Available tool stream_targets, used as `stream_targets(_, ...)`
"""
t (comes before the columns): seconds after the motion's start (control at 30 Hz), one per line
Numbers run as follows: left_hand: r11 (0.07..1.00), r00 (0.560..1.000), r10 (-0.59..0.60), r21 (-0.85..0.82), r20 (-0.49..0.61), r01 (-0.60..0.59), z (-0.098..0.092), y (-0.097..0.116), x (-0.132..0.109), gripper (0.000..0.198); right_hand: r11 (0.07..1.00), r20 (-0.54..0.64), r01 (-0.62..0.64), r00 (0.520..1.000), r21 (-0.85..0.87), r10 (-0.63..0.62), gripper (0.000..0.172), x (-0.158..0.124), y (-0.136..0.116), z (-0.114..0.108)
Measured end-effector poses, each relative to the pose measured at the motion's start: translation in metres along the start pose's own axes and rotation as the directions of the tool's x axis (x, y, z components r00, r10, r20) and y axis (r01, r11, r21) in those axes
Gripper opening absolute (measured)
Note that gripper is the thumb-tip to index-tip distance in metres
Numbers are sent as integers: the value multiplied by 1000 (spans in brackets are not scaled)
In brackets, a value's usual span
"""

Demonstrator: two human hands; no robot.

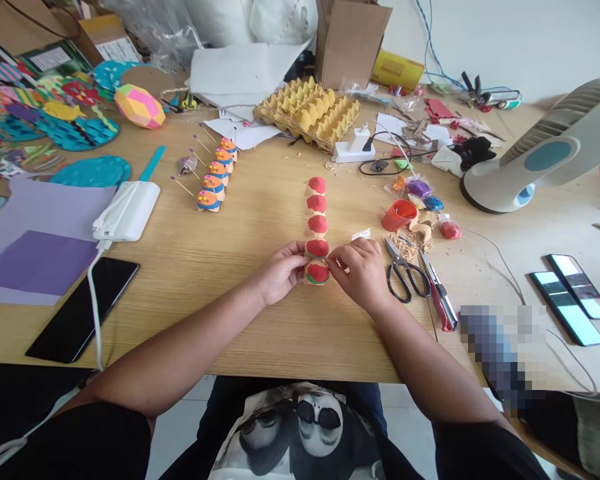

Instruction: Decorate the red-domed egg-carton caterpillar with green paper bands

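Head view: on the table (260, 347), the fan (550, 153) stands far to the right of the red row (317, 224), and the egg tray (307, 113) lies beyond its far end. The red row runs away from the person, between the two hands. Well to its left stands the orange row (214, 181), with faces and blue bands. The left hand (283, 272) touches the row's left side near the two closest bumps; the right hand (361, 270) has its fingertips bunched at the right side there. Whether either grips firmly, I cannot tell. Green edging (311, 278) shows on those two bumps only, so the step looks like trimming them one by one; the next move likely calls for steady left support and light right-hand pressing.
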State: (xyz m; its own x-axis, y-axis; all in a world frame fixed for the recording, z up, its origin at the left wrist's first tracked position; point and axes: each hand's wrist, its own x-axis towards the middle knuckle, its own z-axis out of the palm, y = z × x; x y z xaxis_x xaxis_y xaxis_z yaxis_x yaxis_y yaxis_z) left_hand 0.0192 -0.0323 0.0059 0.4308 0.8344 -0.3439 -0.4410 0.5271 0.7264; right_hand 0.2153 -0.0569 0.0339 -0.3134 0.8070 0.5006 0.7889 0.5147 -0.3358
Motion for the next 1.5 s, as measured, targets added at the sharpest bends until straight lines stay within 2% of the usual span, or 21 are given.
stream_targets(0.13, 1000, 1000, 11, 9, -17, -11, 1, 1, -1, 22, 983, -8, -59, 998, 174, 61, 13, 1, 6, -2)
stream_targets(0.2, 999, 999, 22, 25, -32, -21, 1, 2, -1, 23, 976, -29, -72, 996, 204, 80, 13, 2, 8, -4)
stream_targets(0.3, 999, 998, 26, 47, -50, -24, 2, 3, -1, 22, 988, -27, -39, 999, 152, 44, 14, 2, 7, -6)
stream_targets(0.47, 999, 999, 11, 44, -49, -9, 2, 4, -1, 21, 999, 47, 39, 998, 28, -41, 14, 2, 3, -9)
stream_targets(0.7, 998, 998, -29, 51, -59, 32, 5, 7, -3, 24, 994, 77, 105, 992, -39, -102, 15, 2, 3, -10)
stream_targets(0.97, 997, 999, -25, 69, -39, 28, 5, 5, -3, 25, 995, 97, 86, 992, -49, -81, 17, 2, 3, -9)
stream_targets(1.3, 992, 999, -34, 117, -39, 39, 7, 6, -4, 28, 998, 119, -29, 993, 51, 23, 13, 2, 6, -6)
stream_targets(1.5, 994, 999, -18, 106, -34, 21, 7, 5, -4, 27, 999, 122, -25, 992, 21, 22, 11, 2, 3, -8)
